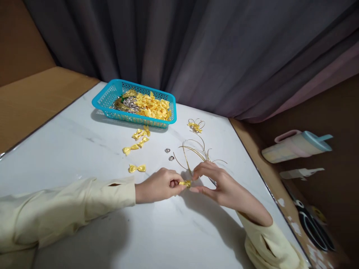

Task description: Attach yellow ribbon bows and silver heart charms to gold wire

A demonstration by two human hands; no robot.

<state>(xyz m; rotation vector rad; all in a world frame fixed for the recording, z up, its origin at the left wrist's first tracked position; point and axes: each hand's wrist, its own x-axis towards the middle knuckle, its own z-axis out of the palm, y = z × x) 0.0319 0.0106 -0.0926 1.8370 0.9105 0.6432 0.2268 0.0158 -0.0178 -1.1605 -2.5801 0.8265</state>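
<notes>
My left hand (pixel 162 184) is closed, thumb and forefinger pinching a small yellow ribbon bow (pixel 185 183) just above the white tabletop. My right hand (pixel 217 183) hovers at the bow's other side, its thumb and forefinger apart around the end of it. Thin gold cords (pixel 193 149) lie behind the right hand, and one runs down to its fingertips; whether they touch it I cannot make out. Past my left hand lies a loose yellow bow (pixel 137 169), with several more bows (pixel 136 146) farther back. Two silver heart-shaped charms (pixel 171 158) rest between bows and cords.
A blue plastic basket (pixel 134 121) at the back holds yellow bows, silver charms and gold cords. Right of it sits a small bundle of bows and cords (pixel 195 127). Beyond the right edge are a tumbler (pixel 294 147), a white tube (pixel 300 173) and black-handled scissors (pixel 312 228).
</notes>
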